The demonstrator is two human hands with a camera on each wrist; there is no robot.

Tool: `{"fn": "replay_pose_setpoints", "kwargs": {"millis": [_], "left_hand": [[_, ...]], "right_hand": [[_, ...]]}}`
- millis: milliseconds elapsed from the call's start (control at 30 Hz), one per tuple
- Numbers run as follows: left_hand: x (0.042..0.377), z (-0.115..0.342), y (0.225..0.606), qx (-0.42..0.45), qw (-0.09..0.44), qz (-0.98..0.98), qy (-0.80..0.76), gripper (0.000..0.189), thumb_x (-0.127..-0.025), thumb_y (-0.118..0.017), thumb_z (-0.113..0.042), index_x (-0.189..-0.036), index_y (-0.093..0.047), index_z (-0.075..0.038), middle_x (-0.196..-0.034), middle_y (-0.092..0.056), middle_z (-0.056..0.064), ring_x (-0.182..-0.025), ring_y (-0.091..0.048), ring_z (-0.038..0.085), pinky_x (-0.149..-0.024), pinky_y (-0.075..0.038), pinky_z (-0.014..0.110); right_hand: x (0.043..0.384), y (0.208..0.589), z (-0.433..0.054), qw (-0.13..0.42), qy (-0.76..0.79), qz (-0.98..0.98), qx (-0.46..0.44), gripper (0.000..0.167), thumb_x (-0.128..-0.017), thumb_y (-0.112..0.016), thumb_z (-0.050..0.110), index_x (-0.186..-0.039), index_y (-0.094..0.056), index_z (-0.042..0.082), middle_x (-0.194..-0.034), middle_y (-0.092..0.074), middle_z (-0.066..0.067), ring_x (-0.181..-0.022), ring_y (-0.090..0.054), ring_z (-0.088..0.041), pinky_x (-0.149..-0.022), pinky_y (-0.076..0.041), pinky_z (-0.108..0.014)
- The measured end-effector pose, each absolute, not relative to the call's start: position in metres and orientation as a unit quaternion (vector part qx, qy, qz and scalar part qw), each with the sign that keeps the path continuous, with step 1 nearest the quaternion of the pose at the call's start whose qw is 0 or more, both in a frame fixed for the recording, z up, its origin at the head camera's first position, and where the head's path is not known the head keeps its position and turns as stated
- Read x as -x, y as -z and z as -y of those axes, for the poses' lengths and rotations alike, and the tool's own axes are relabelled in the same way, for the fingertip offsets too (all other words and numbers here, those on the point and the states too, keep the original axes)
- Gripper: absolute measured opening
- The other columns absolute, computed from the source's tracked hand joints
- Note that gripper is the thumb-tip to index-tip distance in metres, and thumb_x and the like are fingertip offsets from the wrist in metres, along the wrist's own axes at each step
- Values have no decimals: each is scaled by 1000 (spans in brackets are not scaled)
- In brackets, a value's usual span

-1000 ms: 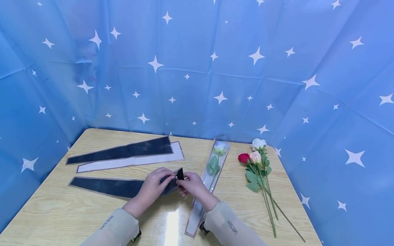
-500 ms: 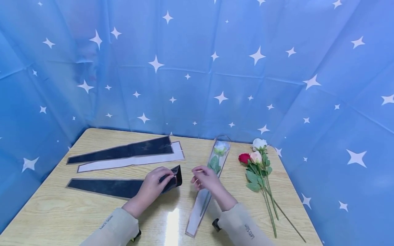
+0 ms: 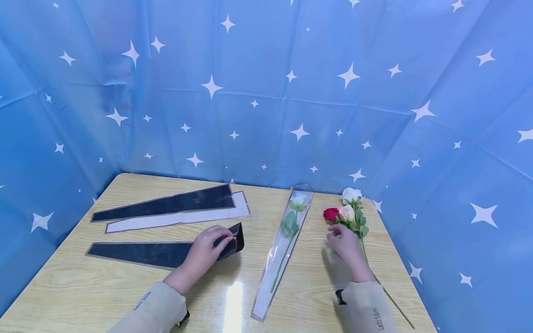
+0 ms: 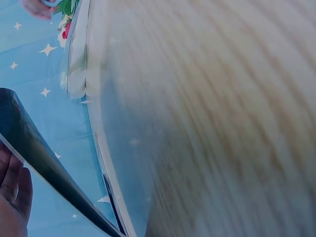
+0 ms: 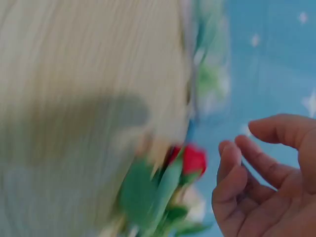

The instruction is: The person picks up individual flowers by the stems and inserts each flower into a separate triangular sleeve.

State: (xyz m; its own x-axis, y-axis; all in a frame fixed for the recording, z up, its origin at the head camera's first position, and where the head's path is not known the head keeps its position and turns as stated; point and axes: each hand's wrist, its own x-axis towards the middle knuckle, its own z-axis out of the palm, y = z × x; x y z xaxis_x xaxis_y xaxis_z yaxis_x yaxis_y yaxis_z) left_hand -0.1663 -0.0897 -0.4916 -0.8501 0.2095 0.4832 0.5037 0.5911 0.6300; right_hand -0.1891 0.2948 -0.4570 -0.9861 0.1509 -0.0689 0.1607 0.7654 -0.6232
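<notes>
My left hand (image 3: pixel 204 247) pinches the wide end of a long, tapering black flower sleeve (image 3: pixel 137 254). That end is lifted off the table and its mouth gapes; in the left wrist view the sleeve (image 4: pixel 47 163) slants past my fingers (image 4: pixel 17 192). My right hand (image 3: pixel 346 245) hovers over three loose artificial roses, with fingers loosely bent and nothing between them. These are a red rose (image 3: pixel 331 214), a pale pink rose (image 3: pixel 346 212) and a white rose (image 3: pixel 351 195). My right hand covers part of their leaves and stems. In the right wrist view the red rose (image 5: pixel 194 160) lies beside the hand.
A clear-fronted sleeve (image 3: pixel 260 300) with a white rose (image 3: pixel 298 201) inside lies between my hands. Farther back on the left, another black sleeve (image 3: pixel 175 203) overlaps a white sleeve (image 3: pixel 216 214) on the wooden table (image 3: pixel 62 286). A blue star-patterned curtain (image 3: pixel 266 115) hangs behind the table.
My right hand has let go of the black sleeve's mouth and moved right, across the filled sleeve, to the loose roses. My left hand keeps its pinch, with the sleeve shifted slightly left.
</notes>
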Motion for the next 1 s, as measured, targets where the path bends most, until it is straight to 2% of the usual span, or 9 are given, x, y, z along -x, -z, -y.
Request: {"fn": "replay_pose_setpoints", "kwargs": {"millis": [167,300,400,500,600,767,1000], "left_hand": [[166,90,490,202,177,875,404,10,-87,-69,-16,-91,-70,-24,-93,-66,-12,-89,-63,4,-77,-54,27],[165,91,491,196,173,877,402,11,-86,-69,-16,-91,-70,-26,-93,-65,-13,-89,-63,3,-77,-54,27],[165,91,492,194,174,878,401,11,-86,-70,-16,-91,-70,-26,-93,-66,-13,-89,-63,3,-77,-54,27],[164,91,492,194,173,878,403,11,-86,-70,-16,-92,-70,-26,-93,-66,-13,-89,-63,4,-77,-54,27],[164,91,491,196,172,877,404,11,-87,-69,-17,-92,-70,-26,-93,-65,-13,-89,-62,3,-77,-54,27],[164,92,491,193,170,878,404,11,-87,-69,-17,-92,-69,-27,-94,-65,-14,-89,-62,3,-77,-54,27],[164,92,491,191,167,878,406,11,-87,-69,-17,-92,-69,-27,-94,-65,-14,-90,-62,4,-78,-54,27]], "right_hand": [[184,464,-334,14,286,-951,-118,38,-93,-50,15,-121,-54,-11,-110,-58,-27,-93,-57,-36,-73,-49,-43],[181,472,-355,13,250,-956,-155,37,-92,-48,13,-114,-56,-15,-108,-58,-32,-92,-59,-40,-73,-50,-47],[181,477,-362,5,227,-959,-170,27,-88,-49,11,-98,-61,-11,-92,-62,-28,-77,-58,-35,-63,-48,-41],[180,479,-363,-5,220,-960,-173,18,-86,-50,9,-81,-61,-4,-74,-59,-17,-63,-52,-26,-54,-41,-33],[179,478,-362,-4,234,-956,-175,25,-89,-46,11,-67,-52,2,-60,-48,-8,-55,-44,-21,-50,-35,-30],[176,475,-362,8,254,-952,-172,36,-97,-38,15,-62,-36,10,-54,-30,-1,-49,-33,-17,-47,-30,-30],[179,476,-366,5,232,-961,-152,37,-94,-46,11,-57,-41,10,-51,-30,2,-48,-32,-15,-46,-30,-28]]}}
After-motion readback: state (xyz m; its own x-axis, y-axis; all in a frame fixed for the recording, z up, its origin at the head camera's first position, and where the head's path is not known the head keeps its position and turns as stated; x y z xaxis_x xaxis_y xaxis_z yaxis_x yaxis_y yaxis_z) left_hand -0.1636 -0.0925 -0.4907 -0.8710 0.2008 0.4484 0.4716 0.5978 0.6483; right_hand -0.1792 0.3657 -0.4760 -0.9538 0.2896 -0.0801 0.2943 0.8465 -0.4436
